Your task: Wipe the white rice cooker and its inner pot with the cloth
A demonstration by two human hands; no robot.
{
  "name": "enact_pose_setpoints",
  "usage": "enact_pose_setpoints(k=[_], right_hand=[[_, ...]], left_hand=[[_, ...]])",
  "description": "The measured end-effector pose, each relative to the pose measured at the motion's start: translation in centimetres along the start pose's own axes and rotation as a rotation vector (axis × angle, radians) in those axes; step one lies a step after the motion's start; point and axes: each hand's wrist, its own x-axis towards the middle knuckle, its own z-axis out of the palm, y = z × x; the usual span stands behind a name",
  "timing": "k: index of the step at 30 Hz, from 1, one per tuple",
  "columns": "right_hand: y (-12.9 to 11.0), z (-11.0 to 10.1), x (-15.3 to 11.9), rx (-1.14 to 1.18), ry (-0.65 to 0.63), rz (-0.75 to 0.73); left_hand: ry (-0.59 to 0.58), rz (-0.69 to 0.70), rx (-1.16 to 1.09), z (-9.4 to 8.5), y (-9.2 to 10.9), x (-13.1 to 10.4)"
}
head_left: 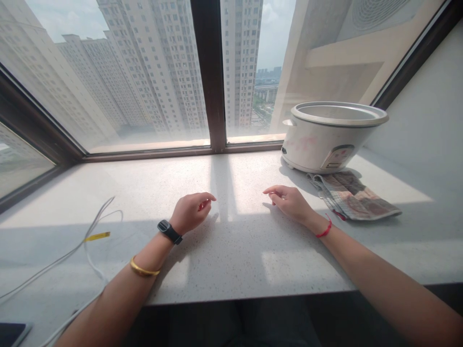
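Over the speckled white countertop (231, 270), my left hand (192, 211) is loosely curved, its index finger stretched toward the middle and apart from the thumb. Nothing is in it. A black wristband (170, 232) and a gold bangle (143, 268) circle that arm. My right hand (287, 201) faces it across a gap, index finger extended, the others loosely bent, also holding nothing. A red string bracelet (325, 228) is on the right wrist. Closest to the right hand are a folded patterned cloth (356, 195) and a white rice cooker (318, 144) without a lid.
On the left lies a white cable (92, 267) with a yellow tag (97, 236). The corner of a dark flat device (13, 333) shows at the lower left. Window frames (210, 72) border the counter's far side, and a white wall (427, 115) stands at right.
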Motion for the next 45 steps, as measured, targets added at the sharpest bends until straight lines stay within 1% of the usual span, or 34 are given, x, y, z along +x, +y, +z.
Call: enact_pose_setpoints(k=[23,45], right_hand=[[0.48,0.17,-0.05,-0.004,-0.008,-0.010],[0.22,0.18,-0.06,-0.001,-0.010,0.011]], left_hand=[[-0.014,-0.016,-0.010,-0.10,-0.10,-0.01],[-0.012,-0.001,-0.021,0.05,-0.11,-0.05]])
